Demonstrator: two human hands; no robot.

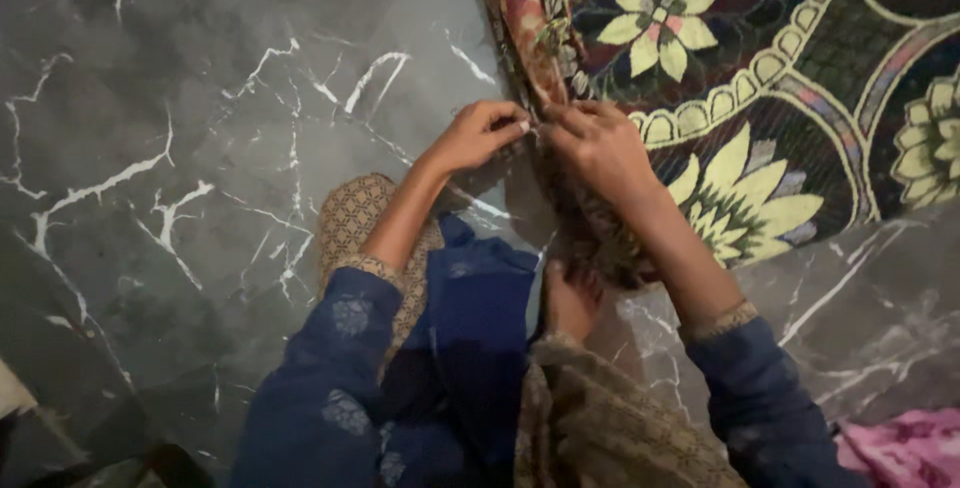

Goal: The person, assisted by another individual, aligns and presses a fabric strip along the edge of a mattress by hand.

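A dark grey marble floor [180, 148] veined with white cracks fills the scene, seen from straight above by a person sitting on it. Nearest the camera, at six o'clock, lie the person's lap and a brown patterned cloth [600, 428], with dark blue sleeves [330, 388] running up either side; a bare foot [572, 300] shows just above the cloth, its toes touching the edge of the rug. At five o'clock, in the bottom corner, a scrap of pink fabric [905, 448] rests on the marble. A tan patterned piece of cloth [352, 216] lies under the left forearm at about eight o'clock. Farther out, near the centre, the left hand [480, 135] and the right hand [597, 143] meet at the border of a dark floral rug [800, 98], which spreads from the centre toward one and two o'clock with large yellow flowers and a cream chain pattern. The left fingers are curled together, thumb and forefinger pinching at the rug's fringe edge [540, 78]. The right fingers are bunched and pressed on the same edge, just beside the left fingertips; what exactly they pinch is too small to tell. The fringe edge runs from the hands up toward twelve o'clock.
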